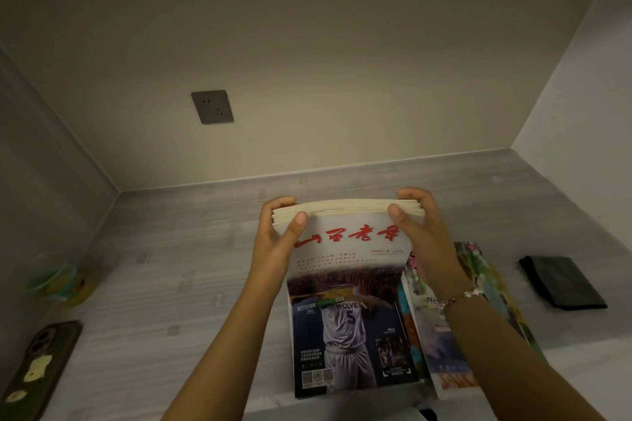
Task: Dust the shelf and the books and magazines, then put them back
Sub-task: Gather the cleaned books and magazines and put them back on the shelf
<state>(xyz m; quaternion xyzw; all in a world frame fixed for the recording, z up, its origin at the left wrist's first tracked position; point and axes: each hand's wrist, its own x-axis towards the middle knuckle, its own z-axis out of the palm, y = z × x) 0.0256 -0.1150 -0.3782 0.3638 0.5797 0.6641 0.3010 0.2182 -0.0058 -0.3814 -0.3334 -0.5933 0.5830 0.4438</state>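
Note:
I hold a bundle of magazines [349, 249] upright-tilted over the grey wood-grain shelf [191, 267]; its front cover is white with red lettering. My left hand [278, 239] grips the bundle's top left corner, thumb on the cover. My right hand [422, 236] grips the top right corner the same way. Beneath it lies a dark basketball magazine [352, 342] marked WOLVES 5. More colourful magazines [444, 335] lie fanned out to its right, partly under my right forearm. A folded dark cloth [562, 282] lies at the far right of the shelf.
A phone in a dark case [39, 362] lies at the shelf's left front. A blurred green and yellow object [65, 284] sits by the left wall. A grey wall socket [212, 107] is on the back wall. Side walls close the shelf on both sides.

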